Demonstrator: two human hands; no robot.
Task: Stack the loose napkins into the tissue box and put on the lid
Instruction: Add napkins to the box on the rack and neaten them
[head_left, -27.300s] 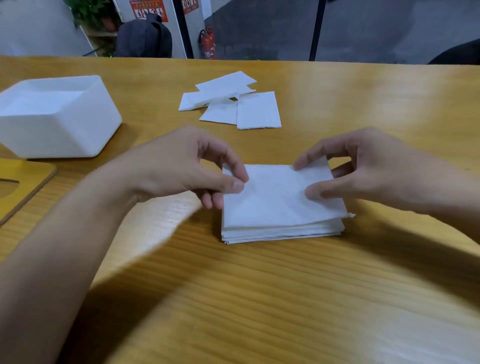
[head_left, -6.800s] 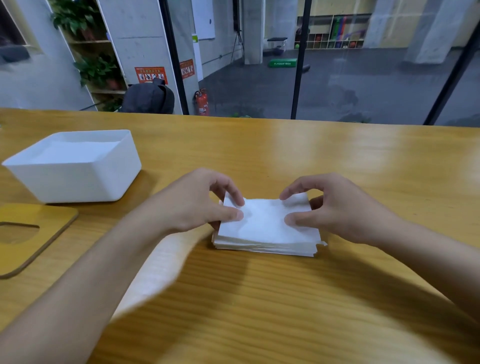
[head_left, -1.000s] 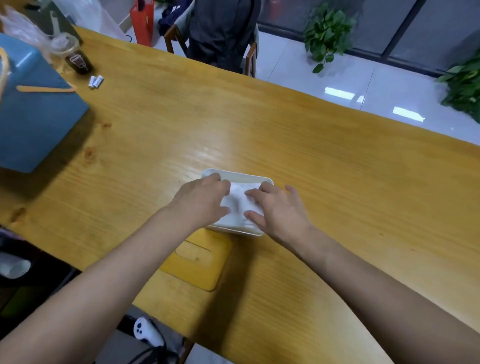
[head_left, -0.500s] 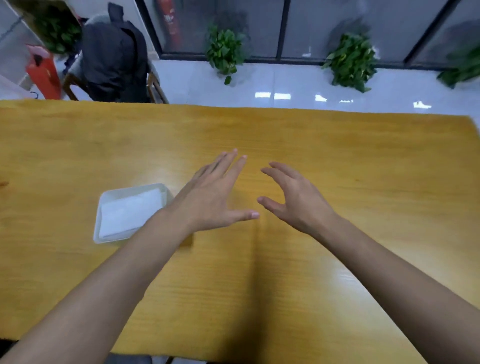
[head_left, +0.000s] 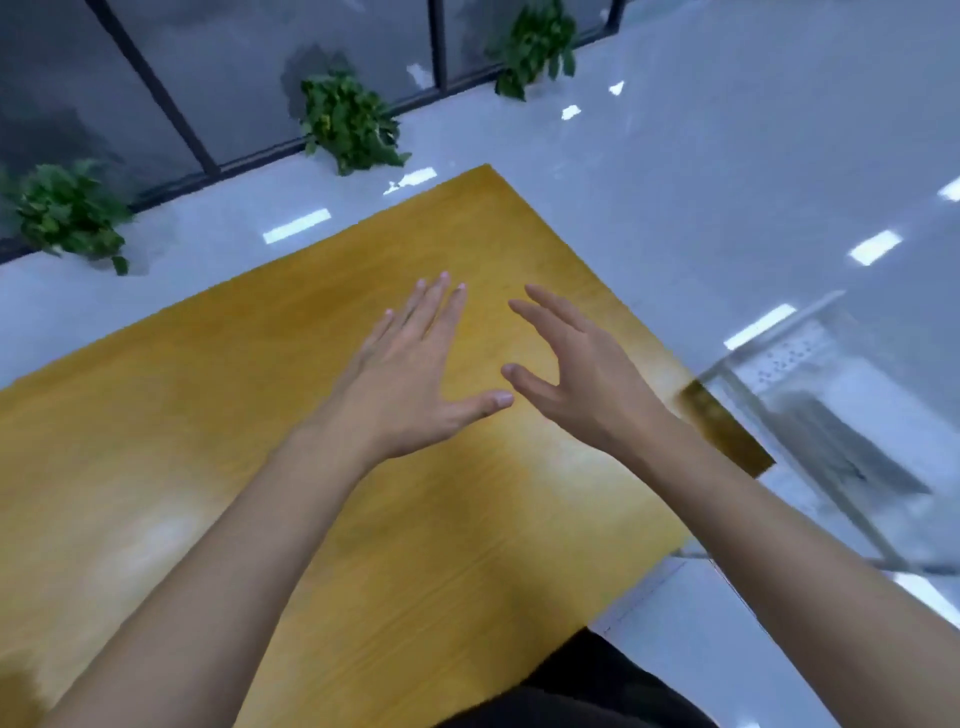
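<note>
Two bare forearms reach out over a yellow wooden table (head_left: 208, 415). The left hand (head_left: 410, 384) and right hand (head_left: 582, 384) hover side by side, fingers spread and loose, holding nothing, thumbs nearly meeting. The tissue box is out of frame. Beyond the fingertips lie a glossy grey floor (head_left: 675, 182) and leafy plants (head_left: 348, 124).

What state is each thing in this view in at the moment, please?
left hand: open, fingers straight, holds nothing.
right hand: open, fingers loosely spread, holds nothing.
table: upright, its corner in view.
tissue box: not in view.
lid: not in view.
</note>
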